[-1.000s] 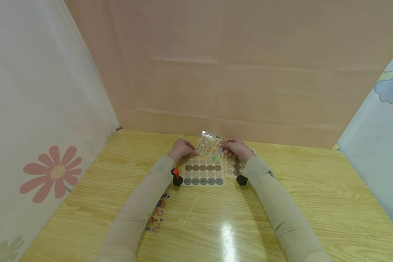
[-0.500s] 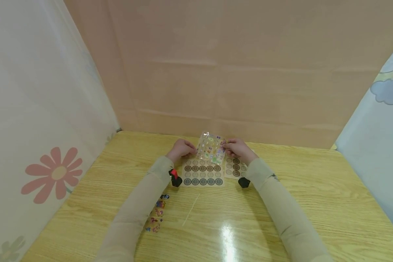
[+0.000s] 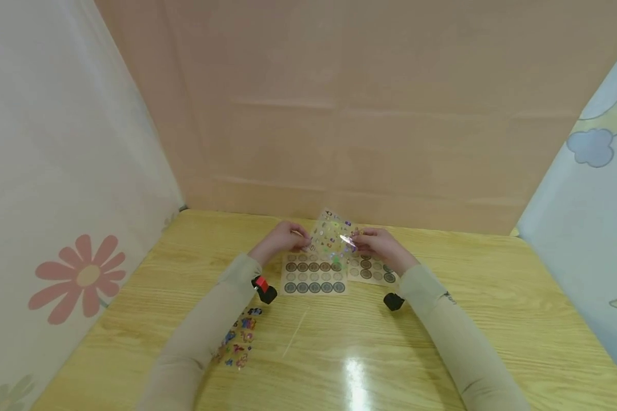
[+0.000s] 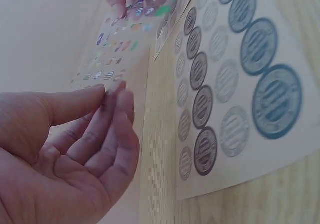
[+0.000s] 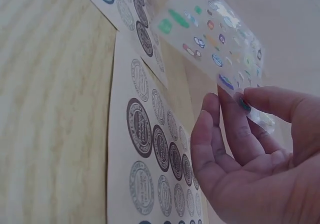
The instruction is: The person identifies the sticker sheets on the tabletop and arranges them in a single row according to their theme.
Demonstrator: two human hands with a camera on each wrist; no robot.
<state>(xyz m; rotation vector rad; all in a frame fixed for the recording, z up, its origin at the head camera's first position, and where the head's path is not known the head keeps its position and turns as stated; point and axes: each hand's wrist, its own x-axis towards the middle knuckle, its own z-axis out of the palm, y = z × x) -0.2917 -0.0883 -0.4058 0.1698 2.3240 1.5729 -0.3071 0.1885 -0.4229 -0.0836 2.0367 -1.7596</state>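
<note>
A clear sheet of small colourful stickers [image 3: 330, 231] is held raised and tilted above the far part of the table. My left hand [image 3: 283, 237] pinches its left edge between thumb and fingers, as the left wrist view also shows. At the opposite edge, my right hand [image 3: 384, 245] pinches the sheet; in the right wrist view the thumb [image 5: 272, 100] presses against the fingertips there. Below lies a pale sheet with rows of round seal prints [image 3: 315, 277]. A second such sheet [image 3: 372, 269] lies to its right, partly hidden under my right hand.
Another clear sheet with cartoon stickers [image 3: 241, 337] lies beside my left forearm, which covers part of it. The wooden table [image 3: 493, 297] ends at a brown hanging backdrop [image 3: 298, 131]. Black camera mounts sit on both wrists.
The clear sheet has tilted and its glare has moved towards the right hand. Both wrists have turned slightly outwards, uncovering more of the cartoon stickers. Both hands keep their pinch.
</note>
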